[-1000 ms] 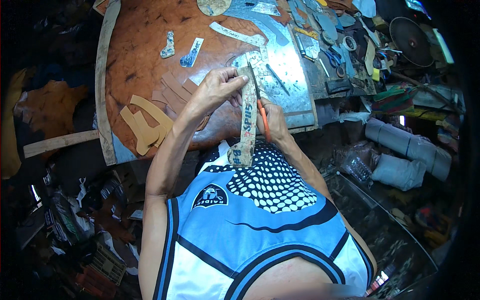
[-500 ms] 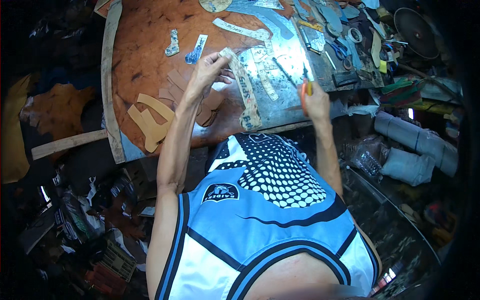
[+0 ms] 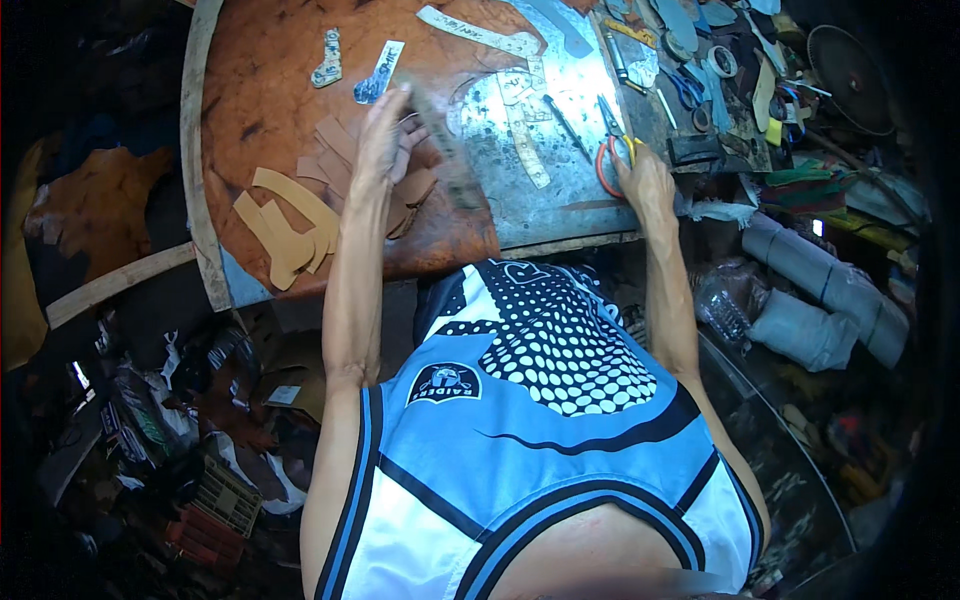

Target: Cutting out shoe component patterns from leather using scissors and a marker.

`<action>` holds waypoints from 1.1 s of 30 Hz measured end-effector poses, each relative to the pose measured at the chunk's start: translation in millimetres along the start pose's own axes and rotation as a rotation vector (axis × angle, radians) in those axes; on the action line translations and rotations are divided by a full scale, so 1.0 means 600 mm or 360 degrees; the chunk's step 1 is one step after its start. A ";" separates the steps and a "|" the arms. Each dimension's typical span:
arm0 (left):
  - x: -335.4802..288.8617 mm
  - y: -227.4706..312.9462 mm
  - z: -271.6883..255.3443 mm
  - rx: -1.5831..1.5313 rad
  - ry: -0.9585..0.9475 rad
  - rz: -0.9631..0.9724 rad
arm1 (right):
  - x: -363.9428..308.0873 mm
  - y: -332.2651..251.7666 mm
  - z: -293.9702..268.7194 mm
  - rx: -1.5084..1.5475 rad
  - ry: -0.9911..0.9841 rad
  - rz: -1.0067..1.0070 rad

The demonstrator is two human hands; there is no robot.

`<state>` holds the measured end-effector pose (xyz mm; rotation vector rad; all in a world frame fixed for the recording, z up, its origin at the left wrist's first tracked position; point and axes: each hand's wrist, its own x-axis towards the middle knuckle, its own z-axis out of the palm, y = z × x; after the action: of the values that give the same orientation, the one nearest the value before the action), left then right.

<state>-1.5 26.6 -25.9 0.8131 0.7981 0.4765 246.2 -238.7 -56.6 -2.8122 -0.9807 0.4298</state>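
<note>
My left hand (image 3: pixel 382 145) is raised over the brown leather hide (image 3: pixel 290 110). Between its thumb and fingers it pinches a long, worn pattern template (image 3: pixel 448 150), turned nearly edge-on and blurred. To the right, my right hand (image 3: pixel 648 184) has its fingers on the handles of a pair of scissors (image 3: pixel 614 150), one loop red and the other yellow. The blades point away from me over the metal sheet (image 3: pixel 560 205), slightly apart. Beyond my left hand lie two small boot-shaped templates, one whitish (image 3: pixel 327 60) and one blue and white (image 3: pixel 380 72).
Tan cut leather pieces (image 3: pixel 285 225) and brownish ones (image 3: pixel 335 140) lie left of my left forearm. A dark pen-like tool (image 3: pixel 567 128) and a curved template (image 3: pixel 525 145) rest on the metal. Tape (image 3: pixel 722 62), blue-handled scissors (image 3: pixel 688 90) and scraps crowd the right bench.
The template in my left hand has swung from facing up to nearly edge-on, and that hand moved slightly left. My right hand's scissors now lie lower, their red loop and blades in plain sight.
</note>
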 end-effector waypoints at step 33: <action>0.030 -0.061 0.159 0.2109 -0.0047 -0.0035 | 0.013 0.542 -0.025 -0.0040 0.0719 0.0391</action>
<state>87.4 -27.2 -21.6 2.0121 1.0673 -0.1698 447.8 -488.2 -114.1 -2.8662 -0.5536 -0.1952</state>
